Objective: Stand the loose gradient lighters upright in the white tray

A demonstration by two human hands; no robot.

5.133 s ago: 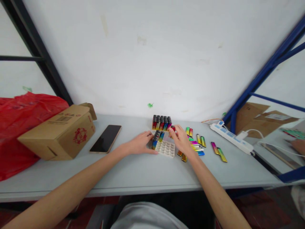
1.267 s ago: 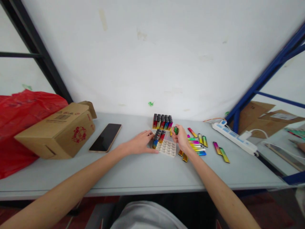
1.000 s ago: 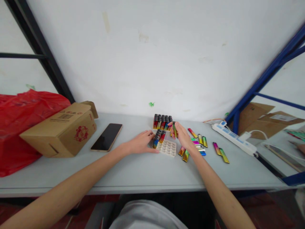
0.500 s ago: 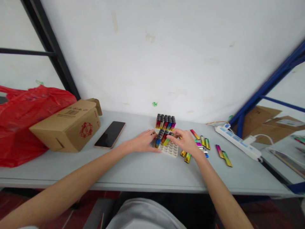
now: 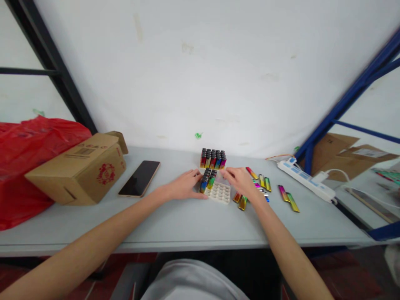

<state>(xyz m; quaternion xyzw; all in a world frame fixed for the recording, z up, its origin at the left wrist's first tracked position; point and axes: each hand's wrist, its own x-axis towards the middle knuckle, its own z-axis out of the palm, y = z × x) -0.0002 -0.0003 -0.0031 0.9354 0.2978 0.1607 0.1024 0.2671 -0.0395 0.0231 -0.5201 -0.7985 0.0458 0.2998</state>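
A white tray (image 5: 221,193) with rows of small sockets lies on the grey table (image 5: 187,225). Several rainbow-coloured lighters (image 5: 207,180) stand in its left end. My left hand (image 5: 183,187) lies flat on the table, fingers spread and touching the tray's left edge beside those lighters. My right hand (image 5: 240,182) hovers at the tray's far right corner, fingers stretched toward the tray and holding nothing. Behind the tray stands a full block of upright lighters (image 5: 213,158). Several loose lighters (image 5: 261,184) lie flat right of my right hand, and two more (image 5: 289,198) lie farther right.
A black phone (image 5: 139,178) lies left of the tray, then a cardboard box (image 5: 79,171) and a red plastic bag (image 5: 21,158). A white power strip (image 5: 304,180) with cables runs along the right. A blue rack post (image 5: 340,102) and flat cardboard (image 5: 343,152) stand beyond it.
My right hand picked a loose lighter from the pile, carried it to the tray and set it among the standing ones; it now holds nothing. My left hand stayed at the tray.
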